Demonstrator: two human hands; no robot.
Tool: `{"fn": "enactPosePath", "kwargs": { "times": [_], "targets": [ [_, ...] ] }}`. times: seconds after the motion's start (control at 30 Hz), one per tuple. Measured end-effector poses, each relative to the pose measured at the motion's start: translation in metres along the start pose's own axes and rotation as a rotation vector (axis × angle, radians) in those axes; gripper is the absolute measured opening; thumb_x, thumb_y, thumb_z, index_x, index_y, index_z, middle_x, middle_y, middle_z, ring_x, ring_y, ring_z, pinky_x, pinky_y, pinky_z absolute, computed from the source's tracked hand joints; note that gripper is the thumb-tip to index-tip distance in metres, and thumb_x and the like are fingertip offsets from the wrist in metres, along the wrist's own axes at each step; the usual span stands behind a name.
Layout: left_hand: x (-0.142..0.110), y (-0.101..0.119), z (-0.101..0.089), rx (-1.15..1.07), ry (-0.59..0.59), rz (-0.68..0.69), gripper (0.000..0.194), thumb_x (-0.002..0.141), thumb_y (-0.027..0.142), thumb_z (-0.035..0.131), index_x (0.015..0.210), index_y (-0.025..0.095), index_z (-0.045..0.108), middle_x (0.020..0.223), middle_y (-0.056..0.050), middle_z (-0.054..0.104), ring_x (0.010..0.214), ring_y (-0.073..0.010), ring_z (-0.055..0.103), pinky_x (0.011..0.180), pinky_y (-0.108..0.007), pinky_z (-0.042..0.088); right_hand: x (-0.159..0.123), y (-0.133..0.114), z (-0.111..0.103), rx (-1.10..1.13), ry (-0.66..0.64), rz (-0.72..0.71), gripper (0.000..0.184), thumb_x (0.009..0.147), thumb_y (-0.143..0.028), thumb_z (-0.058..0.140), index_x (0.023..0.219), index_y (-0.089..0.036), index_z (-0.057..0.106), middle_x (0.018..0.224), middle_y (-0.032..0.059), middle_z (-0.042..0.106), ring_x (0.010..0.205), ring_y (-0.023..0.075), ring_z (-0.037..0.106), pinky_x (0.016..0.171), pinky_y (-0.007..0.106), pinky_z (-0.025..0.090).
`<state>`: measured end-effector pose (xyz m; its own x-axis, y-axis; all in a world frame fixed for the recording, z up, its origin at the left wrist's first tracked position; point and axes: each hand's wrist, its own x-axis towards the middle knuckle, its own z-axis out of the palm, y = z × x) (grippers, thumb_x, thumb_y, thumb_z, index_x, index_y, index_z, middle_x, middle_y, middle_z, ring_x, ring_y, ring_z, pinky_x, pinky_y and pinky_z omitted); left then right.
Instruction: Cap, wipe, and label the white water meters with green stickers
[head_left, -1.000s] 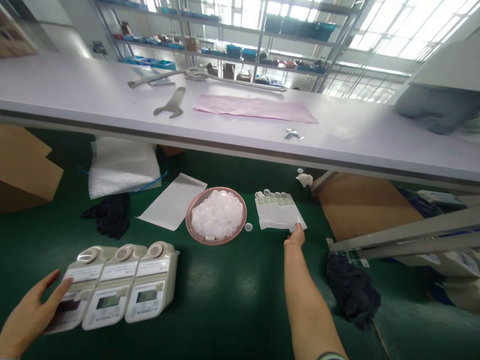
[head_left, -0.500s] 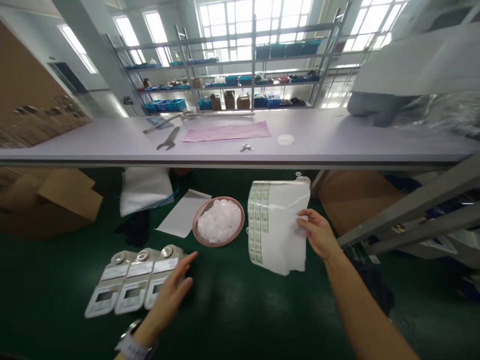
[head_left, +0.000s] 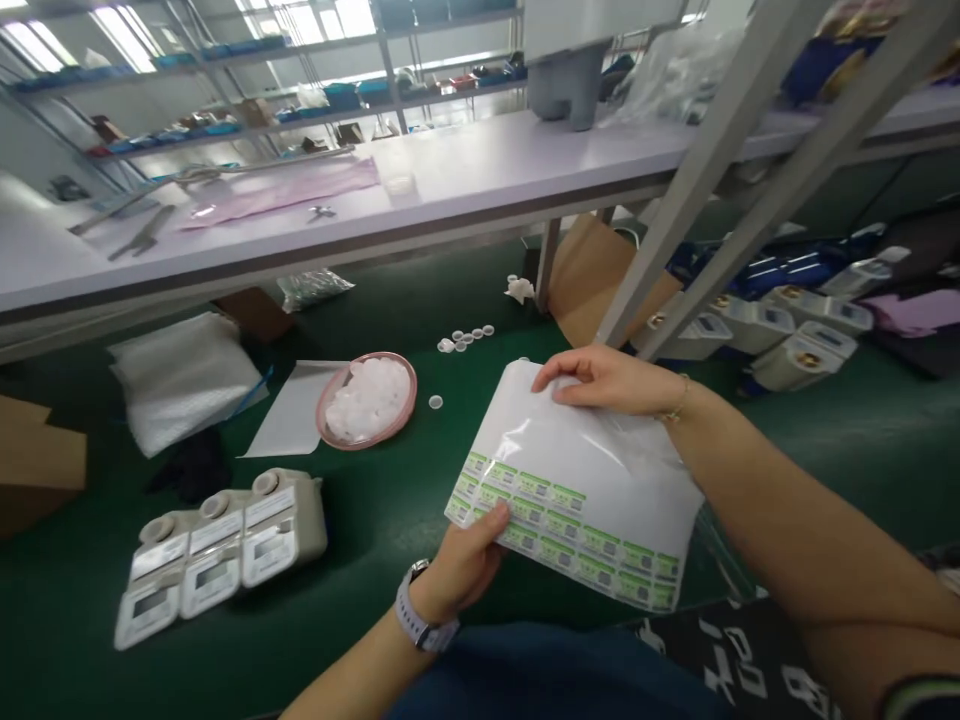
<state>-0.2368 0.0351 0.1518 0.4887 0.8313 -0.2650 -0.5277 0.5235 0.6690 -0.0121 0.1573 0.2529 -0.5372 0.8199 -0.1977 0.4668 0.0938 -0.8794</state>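
Note:
A sheet of stickers (head_left: 540, 435), white with rows of green printed labels along its near side, is held in front of me. My left hand (head_left: 472, 555) grips its lower left edge, thumb on top of the labels and fingers beneath. At the far edge my right hand (head_left: 592, 380) lies over the sheet with bent fingers against it; how firmly it pinches is partly hidden. Left of the hands, three beige meters (head_left: 214, 555) with small displays and round caps stand side by side on the green table (head_left: 390, 530).
A pink bowl (head_left: 409, 395) of white plastic caps overlaps a white paper (head_left: 285, 415). Several loose white rings (head_left: 469, 338) lie beyond. Bubble wrap (head_left: 187, 375) and a dark glove (head_left: 195, 465) are at left. A raised shelf (head_left: 465, 165) crosses behind; slanted metal posts (head_left: 697, 190) and more meters (head_left: 802, 360) are right.
My view has turned right. The sheet has come nearer and tilted flatter, its labels now toward me. My left hand has left the meters' side and taken hold of the sheet; my right has shifted along it.

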Motion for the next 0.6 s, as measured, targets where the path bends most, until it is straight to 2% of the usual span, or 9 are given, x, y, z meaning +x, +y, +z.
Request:
{"fn": "enactPosePath", "kwargs": {
  "times": [0.23, 0.47, 0.6],
  "targets": [
    [-0.009, -0.015, 0.023, 0.039, -0.043, 0.010, 0.051, 0.080, 0.038, 0.069, 0.125, 0.020, 0.055, 0.113, -0.008, 0.066, 0.118, -0.0288, 0.053, 0.107, -0.044, 0.040, -0.021, 0.004, -0.007, -0.071, -0.036, -0.045, 0.031, 0.076, -0.031, 0.056, 0.101, -0.016, 0.066, 0.100, 0.0043, 0.066, 0.087, 0.0156, 0.060, 0.081, 0.029, 0.044],
    [-0.014, -0.016, 0.030, 0.086, -0.077, 0.039, 0.049, 0.081, 0.039, 0.067, 0.126, 0.022, 0.056, 0.117, -0.008, 0.064, 0.122, -0.0281, 0.050, 0.110, -0.044, 0.036, -0.027, 0.002, -0.011, -0.056, -0.058, -0.073, 0.031, 0.077, -0.032, 0.056, 0.102, -0.016, 0.065, 0.102, 0.0048, 0.066, 0.087, 0.0154, 0.060, 0.079, 0.028, 0.045],
    [-0.016, -0.016, 0.030, 0.120, -0.057, 0.041, 0.049, 0.082, 0.040, 0.066, 0.126, 0.020, 0.055, 0.121, -0.010, 0.062, 0.124, -0.0290, 0.048, 0.111, -0.045, 0.034, -0.026, 0.001, -0.011, -0.008, -0.084, -0.091, 0.032, 0.076, -0.033, 0.058, 0.102, -0.017, 0.065, 0.103, 0.0048, 0.066, 0.087, 0.0159, 0.060, 0.078, 0.029, 0.046]
  ]
}}
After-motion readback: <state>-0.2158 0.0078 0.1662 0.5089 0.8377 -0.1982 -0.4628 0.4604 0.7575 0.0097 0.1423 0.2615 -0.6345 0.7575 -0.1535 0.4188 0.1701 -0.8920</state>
